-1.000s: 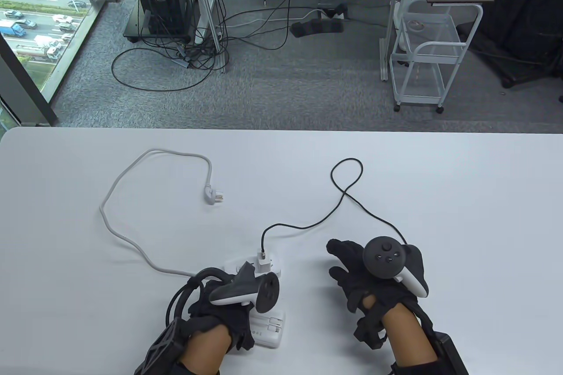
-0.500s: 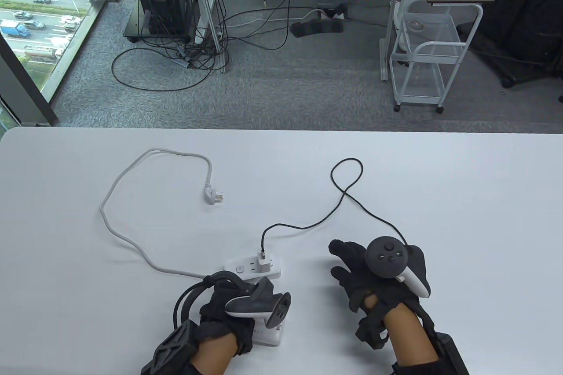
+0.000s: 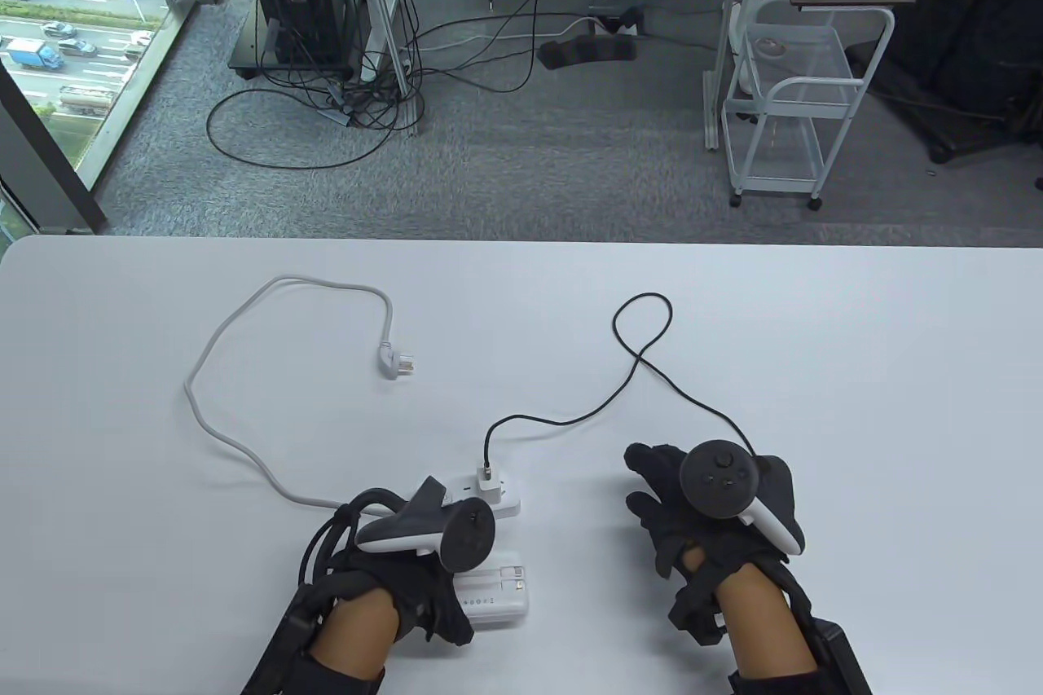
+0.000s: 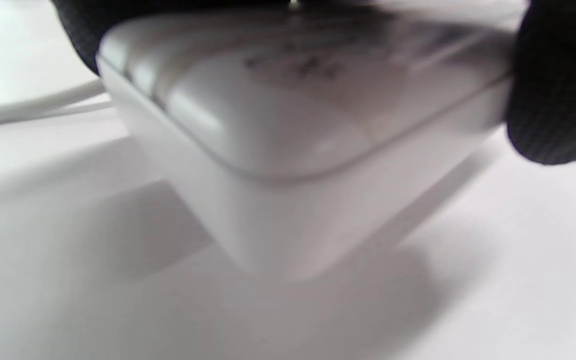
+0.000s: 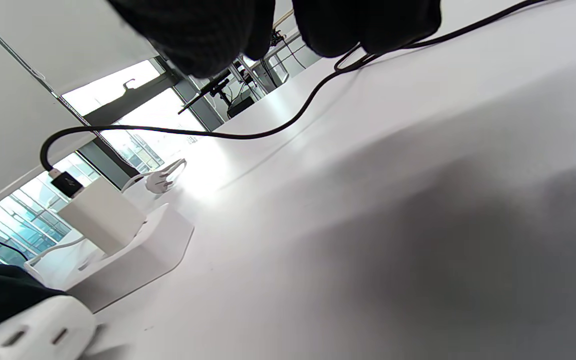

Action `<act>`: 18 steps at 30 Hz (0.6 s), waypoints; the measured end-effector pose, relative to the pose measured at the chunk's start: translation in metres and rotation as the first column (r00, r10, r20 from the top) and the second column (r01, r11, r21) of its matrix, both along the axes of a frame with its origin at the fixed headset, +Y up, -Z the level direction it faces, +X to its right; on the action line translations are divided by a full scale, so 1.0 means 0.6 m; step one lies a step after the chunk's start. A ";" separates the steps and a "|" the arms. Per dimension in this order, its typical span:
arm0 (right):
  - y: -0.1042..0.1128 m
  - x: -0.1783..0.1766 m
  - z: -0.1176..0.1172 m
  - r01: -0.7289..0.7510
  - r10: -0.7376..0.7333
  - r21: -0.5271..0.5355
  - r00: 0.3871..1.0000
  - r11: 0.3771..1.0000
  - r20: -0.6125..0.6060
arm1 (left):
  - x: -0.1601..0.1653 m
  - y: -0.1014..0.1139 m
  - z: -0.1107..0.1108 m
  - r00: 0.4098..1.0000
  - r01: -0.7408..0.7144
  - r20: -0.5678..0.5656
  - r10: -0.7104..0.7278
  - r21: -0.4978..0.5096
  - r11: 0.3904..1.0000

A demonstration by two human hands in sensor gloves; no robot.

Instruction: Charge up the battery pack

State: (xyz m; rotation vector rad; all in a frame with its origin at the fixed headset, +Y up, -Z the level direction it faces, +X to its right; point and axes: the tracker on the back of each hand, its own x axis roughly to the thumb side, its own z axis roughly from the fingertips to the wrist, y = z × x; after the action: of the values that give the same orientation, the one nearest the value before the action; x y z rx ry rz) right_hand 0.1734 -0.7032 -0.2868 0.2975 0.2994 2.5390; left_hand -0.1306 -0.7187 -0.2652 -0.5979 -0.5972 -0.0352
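White rectangular battery pack (image 3: 495,596): lay at table's near edge, gripped by left hand (image 3: 407,565). Beside it, white power strip (image 3: 477,493) carrying white cube charger (image 3: 489,488), black cable (image 3: 627,385) plugged in. Right hand (image 3: 701,516): grasp on cable's free end hidden, cannot tell. Pack not yet connected; strip's plug (image 3: 397,361) unplugged.

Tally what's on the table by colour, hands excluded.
White: 4 - battery pack, power strip, its cord and plug, charger brick
Black: 1 - USB cable
Total: 5
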 end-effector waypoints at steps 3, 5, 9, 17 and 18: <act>0.000 0.007 -0.005 -0.090 0.089 0.012 0.996 0.996 0.022 | -0.027 0.007 -0.008 0.987 -0.153 -0.046 0.151 -0.055 0.987; -0.001 0.012 -0.008 -0.168 0.167 0.013 0.985 0.986 0.029 | -0.045 0.012 -0.013 0.972 -0.226 -0.074 0.221 -0.064 0.972; 0.003 0.028 -0.009 -0.347 0.346 0.011 0.937 0.938 0.039 | -0.076 0.015 -0.025 0.939 -0.335 -0.101 0.327 -0.065 0.940; -0.010 0.086 -0.001 -0.596 0.607 -0.141 0.793 0.791 0.057 | -0.104 0.012 -0.034 0.923 -0.371 -0.138 0.360 -0.067 0.926; -0.015 0.092 0.000 -0.612 0.627 -0.164 0.777 0.773 0.055 | -0.105 0.010 -0.034 0.922 -0.374 -0.140 0.362 -0.070 0.925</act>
State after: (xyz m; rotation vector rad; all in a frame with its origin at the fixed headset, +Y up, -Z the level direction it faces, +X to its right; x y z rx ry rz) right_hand 0.2286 -0.7122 -0.2870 -0.0074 0.6161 3.1526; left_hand -0.1936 -0.7125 -0.2857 -0.5670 -0.5837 0.3862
